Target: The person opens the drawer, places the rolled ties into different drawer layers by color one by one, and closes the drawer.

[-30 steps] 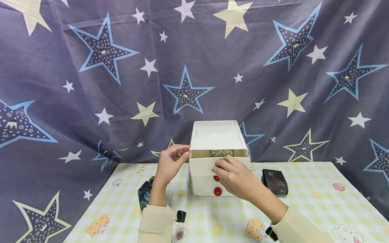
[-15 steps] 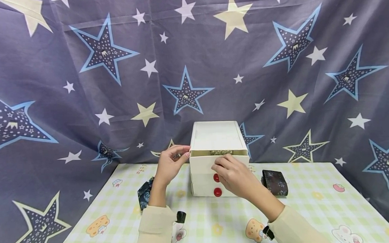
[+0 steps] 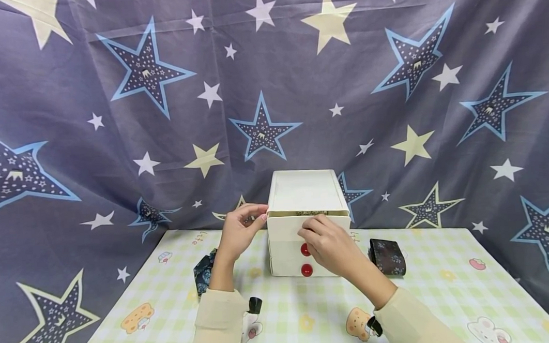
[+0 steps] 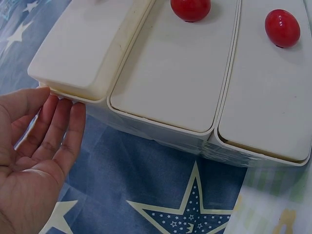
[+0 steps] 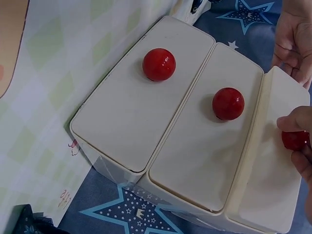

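One blue cloth (image 3: pixel 203 274) lies farthest left on the table (image 3: pixel 168 275), partly hidden by the left forearm (image 3: pixel 221 277). Next comes the left hand (image 3: pixel 240 231), its fingers relaxed and its tips touching the upper left front corner of the cabinet (image 3: pixel 307 190); it pinches nothing that I can see. The left thumb (image 4: pixel 35 95) lies right at that corner, the nearest thing to the drawer's path. The top drawer (image 3: pixel 284 232) juts slightly from the cabinet, its face long from left to right, its sliding line running away from the person. Through the narrow gap above it a speckled thing (image 3: pixel 310 212) shows. Below, the middle drawer (image 5: pixel 200 146) and bottom drawer (image 5: pixel 122 107) sit in line with the front. The right hand (image 3: pixel 334 243) pinches the top knob (image 5: pixel 295 140), so the top drawer lies directly beyond its grip. Farther right, past the right forearm (image 3: pixel 373 285), a dark wallet (image 3: pixel 387 257) rests beside the cabinet, off that sliding line.
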`<act>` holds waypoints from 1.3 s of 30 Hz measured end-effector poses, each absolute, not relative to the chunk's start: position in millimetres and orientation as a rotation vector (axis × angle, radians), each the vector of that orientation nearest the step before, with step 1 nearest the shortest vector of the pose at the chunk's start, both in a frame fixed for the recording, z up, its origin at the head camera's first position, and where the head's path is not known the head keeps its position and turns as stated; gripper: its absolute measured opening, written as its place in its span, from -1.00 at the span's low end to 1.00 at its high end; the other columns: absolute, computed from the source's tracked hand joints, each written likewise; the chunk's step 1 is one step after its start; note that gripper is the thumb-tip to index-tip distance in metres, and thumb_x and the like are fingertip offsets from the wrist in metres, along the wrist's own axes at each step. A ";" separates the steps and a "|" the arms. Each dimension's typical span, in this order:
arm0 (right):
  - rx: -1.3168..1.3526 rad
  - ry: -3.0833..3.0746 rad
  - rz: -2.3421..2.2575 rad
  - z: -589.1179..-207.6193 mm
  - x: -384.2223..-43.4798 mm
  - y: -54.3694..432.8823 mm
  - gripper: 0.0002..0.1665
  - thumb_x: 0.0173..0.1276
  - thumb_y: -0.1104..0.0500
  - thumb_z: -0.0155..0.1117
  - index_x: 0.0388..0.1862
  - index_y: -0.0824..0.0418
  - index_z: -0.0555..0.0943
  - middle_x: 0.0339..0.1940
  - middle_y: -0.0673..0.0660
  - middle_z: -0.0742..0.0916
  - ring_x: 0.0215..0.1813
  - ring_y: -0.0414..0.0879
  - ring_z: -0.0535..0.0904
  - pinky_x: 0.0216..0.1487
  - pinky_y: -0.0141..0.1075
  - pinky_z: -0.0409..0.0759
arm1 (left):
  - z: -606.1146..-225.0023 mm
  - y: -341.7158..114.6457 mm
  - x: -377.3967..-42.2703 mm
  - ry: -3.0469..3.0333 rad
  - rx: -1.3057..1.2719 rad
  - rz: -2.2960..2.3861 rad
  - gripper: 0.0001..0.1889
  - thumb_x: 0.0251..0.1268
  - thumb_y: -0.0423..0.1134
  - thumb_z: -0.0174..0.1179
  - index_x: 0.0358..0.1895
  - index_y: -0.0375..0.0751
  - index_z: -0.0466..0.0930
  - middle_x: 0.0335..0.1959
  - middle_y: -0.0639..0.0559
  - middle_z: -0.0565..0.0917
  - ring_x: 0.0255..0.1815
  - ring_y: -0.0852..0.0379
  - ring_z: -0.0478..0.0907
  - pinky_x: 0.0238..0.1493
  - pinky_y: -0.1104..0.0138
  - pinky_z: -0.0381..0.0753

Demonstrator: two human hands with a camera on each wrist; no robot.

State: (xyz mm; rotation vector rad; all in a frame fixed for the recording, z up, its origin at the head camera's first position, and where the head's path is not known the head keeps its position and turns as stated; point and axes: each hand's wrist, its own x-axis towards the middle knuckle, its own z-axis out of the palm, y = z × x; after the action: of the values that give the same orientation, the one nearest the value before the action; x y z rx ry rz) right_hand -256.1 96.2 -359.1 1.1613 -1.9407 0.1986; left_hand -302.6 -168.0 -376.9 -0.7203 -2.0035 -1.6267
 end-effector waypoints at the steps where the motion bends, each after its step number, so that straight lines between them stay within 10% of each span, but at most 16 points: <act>1: 1.158 -1.944 0.199 -359.1 -256.6 96.2 -0.70 0.09 0.42 0.53 -0.16 0.25 0.75 -0.14 0.10 0.73 -0.03 0.03 0.60 0.05 -0.20 0.61 | -376.9 -167.7 -302.6 -2.001 -0.722 -1.626 -0.78 0.34 -0.32 0.39 0.01 -0.21 0.78 -0.01 -0.06 0.73 -0.06 0.11 0.65 -0.23 0.41 0.58; 39: 1.047 -2.001 0.198 -364.0 -266.3 91.3 -0.71 0.12 0.43 0.53 -0.15 0.25 0.78 -0.15 0.09 0.74 -0.06 -0.01 0.58 -0.01 -0.28 0.62 | -355.5 -160.3 -278.4 -2.034 -0.680 -1.623 -0.75 0.33 -0.45 0.34 0.04 -0.43 0.71 -0.01 -0.29 0.70 -0.09 0.13 0.62 -0.23 0.44 0.52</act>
State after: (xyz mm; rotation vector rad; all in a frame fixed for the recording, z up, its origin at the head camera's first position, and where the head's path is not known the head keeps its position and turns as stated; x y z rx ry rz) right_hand -266.3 91.3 -364.0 1.0473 -2.0014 0.1985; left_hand -278.4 -160.3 -355.5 -0.6798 -2.0339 -1.6233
